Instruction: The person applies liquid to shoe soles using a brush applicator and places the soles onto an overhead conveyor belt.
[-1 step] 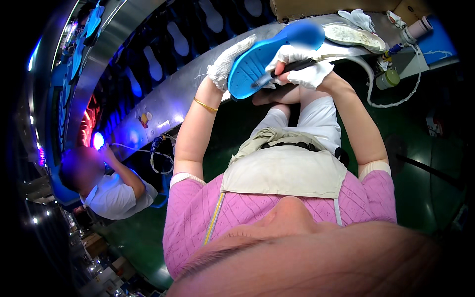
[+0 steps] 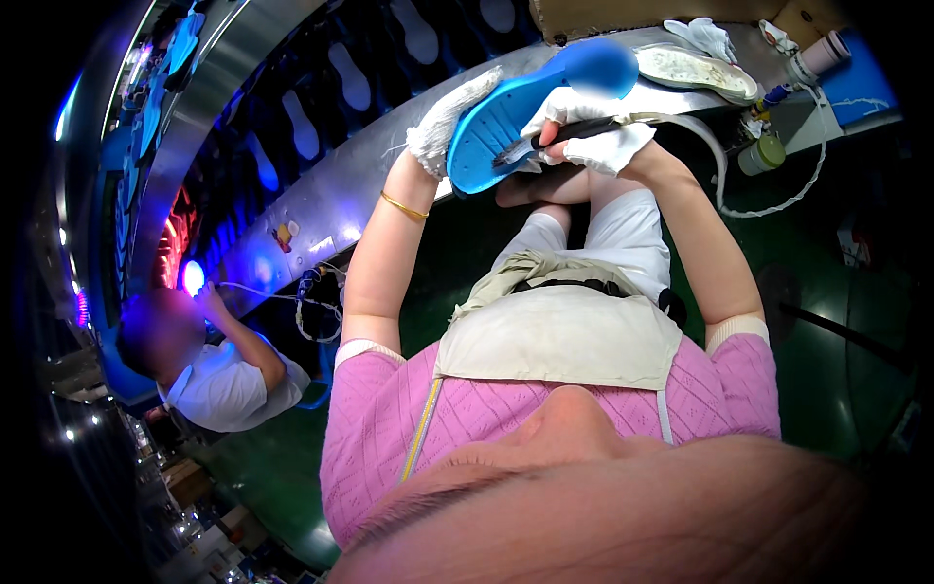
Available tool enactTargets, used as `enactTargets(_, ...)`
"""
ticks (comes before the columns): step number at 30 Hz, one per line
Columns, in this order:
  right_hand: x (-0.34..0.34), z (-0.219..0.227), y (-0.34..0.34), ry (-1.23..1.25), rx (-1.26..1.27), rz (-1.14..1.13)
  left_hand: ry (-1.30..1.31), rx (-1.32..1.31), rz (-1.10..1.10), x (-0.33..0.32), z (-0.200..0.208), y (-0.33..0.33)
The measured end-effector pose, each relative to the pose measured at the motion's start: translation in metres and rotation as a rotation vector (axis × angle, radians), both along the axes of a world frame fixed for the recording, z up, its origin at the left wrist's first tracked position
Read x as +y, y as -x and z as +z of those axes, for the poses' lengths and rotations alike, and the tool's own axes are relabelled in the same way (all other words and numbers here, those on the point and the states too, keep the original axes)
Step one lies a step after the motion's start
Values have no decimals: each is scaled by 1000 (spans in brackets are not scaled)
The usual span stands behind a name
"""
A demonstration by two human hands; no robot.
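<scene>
My left hand [image 2: 443, 127], in a white knitted glove, grips the left edge of a blue shoe sole [image 2: 477, 131] and holds it tilted above my lap. The right hand [image 2: 589, 141] wears a white glove with bare fingertips showing. It is closed around a black-handled brush [image 2: 587, 127], whose bristles touch or nearly touch the sole's inner face near its lower end. From the back of the handle runs a pale hose [image 2: 696, 124]. The sole's upper end is blurred.
A metal bench edge [image 2: 375, 146] runs behind my hands, beside a line with several soles [image 2: 348, 76]. At right lie a whitish sole [image 2: 696, 73], a spare glove [image 2: 705, 39] and a green-lidded container [image 2: 762, 156]. Another person [image 2: 229, 380] sits at left.
The brush has tilted and shifted slightly on the sole, with more of its bristles showing. The hose behind the handle has swung into view. My left hand and the sole have barely moved.
</scene>
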State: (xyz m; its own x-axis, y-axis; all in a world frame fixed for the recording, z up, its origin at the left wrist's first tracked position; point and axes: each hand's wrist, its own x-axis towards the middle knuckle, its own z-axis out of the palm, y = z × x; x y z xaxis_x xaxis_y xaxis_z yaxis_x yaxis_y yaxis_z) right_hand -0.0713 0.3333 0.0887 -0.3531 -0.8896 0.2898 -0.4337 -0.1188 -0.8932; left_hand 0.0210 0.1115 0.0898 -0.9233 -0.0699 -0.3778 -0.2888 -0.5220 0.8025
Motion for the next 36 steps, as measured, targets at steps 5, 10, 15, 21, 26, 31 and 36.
enactTargets(5,8,-5,-5,23,-325,88,-201,117,-8,7,-5,-9)
enactTargets(10,-9,-21,-59,197,-585,-193,-568,442,147,22,-47,-9)
enactTargets(15,-10,-17,-76,122,-566,1,-753,539,59,22,-73,-11)
enactTargets(21,-14,4,-58,475,68,-241,-591,489,168,35,-63,-19)
enactTargets(26,-9,2,-44,93,-508,16,-599,428,142,32,-50,-27)
enactTargets(31,-10,2,28,290,-275,-231,-586,438,-23,47,-33,-51)
enactTargets(36,-26,-10,32,590,-53,-467,-444,347,20,56,-34,-60)
